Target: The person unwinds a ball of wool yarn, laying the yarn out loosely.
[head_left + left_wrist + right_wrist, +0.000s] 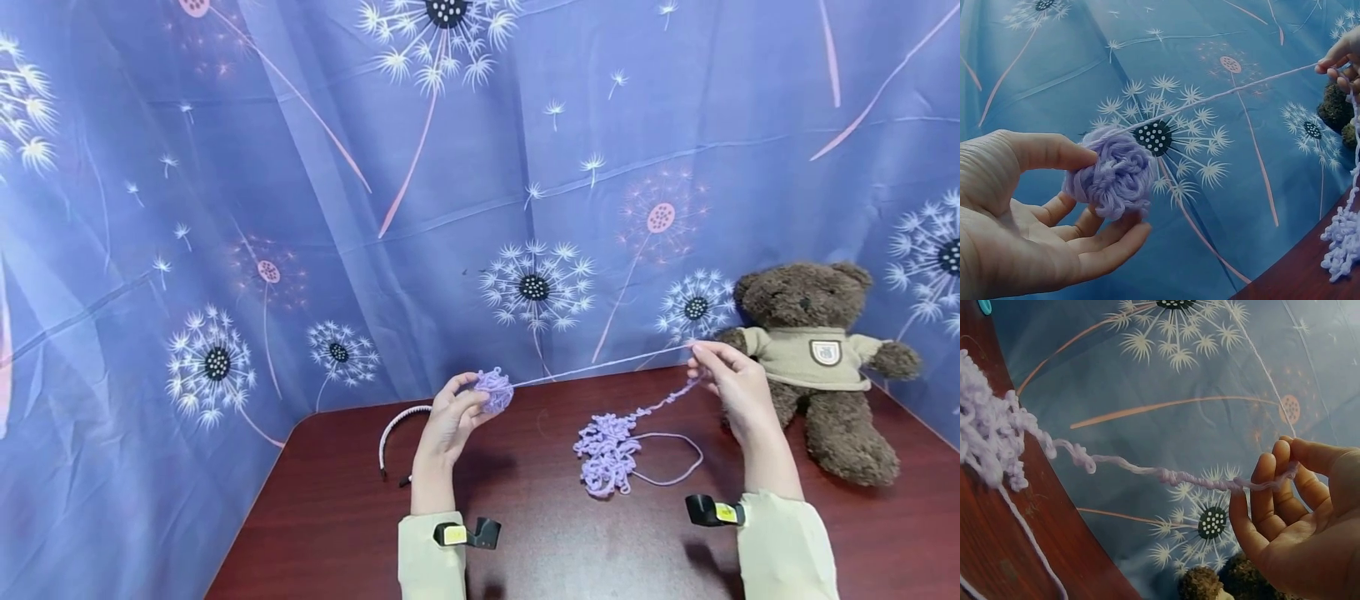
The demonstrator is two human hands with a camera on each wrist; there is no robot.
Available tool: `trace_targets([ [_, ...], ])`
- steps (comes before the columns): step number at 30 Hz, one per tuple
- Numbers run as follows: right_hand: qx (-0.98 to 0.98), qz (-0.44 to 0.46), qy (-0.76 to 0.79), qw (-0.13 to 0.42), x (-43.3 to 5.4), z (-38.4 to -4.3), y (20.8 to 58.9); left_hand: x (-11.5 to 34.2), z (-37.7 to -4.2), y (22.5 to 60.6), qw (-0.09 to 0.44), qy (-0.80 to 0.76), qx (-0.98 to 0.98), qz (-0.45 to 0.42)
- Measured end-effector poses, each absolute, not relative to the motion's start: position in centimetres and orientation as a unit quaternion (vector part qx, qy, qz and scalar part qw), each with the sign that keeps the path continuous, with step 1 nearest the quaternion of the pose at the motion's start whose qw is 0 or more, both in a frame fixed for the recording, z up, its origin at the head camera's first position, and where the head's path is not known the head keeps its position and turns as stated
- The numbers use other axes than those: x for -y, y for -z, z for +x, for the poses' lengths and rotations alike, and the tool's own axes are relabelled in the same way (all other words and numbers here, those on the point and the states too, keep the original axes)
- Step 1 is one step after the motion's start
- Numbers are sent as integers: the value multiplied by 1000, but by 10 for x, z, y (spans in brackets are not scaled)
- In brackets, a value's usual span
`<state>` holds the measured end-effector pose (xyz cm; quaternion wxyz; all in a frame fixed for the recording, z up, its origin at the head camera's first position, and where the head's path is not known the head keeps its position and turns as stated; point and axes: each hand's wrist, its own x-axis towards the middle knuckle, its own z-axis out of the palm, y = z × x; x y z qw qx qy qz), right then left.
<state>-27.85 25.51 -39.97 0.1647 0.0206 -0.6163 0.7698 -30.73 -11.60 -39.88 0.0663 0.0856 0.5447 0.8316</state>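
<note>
My left hand (450, 414) holds a small lilac crocheted piece (1110, 172) between thumb and fingers, raised above the table. From it a straight strand of lilac yarn (600, 365) stretches up to my right hand (733, 387), where thumb and fingertips pinch it. Below the right hand, a kinked length of yarn (1179, 478) drops to a loose, curly heap of lilac yarn (606, 454) on the table. A loop of the same yarn curves out on the heap's right side.
On the dark red table (555, 550), a white headband-like arc (390, 429) lies behind the left hand. At the right sits a brown teddy bear (817, 350) in a beige shirt, close to the right hand. A blue dandelion-print curtain (450, 192) hangs behind the table.
</note>
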Motion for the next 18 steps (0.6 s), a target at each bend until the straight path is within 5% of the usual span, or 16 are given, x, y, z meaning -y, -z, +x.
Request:
trace_targets([
  [18,508,-18,-837,205,-265,-276,400,124,-314,405,30,-818,-572,51],
])
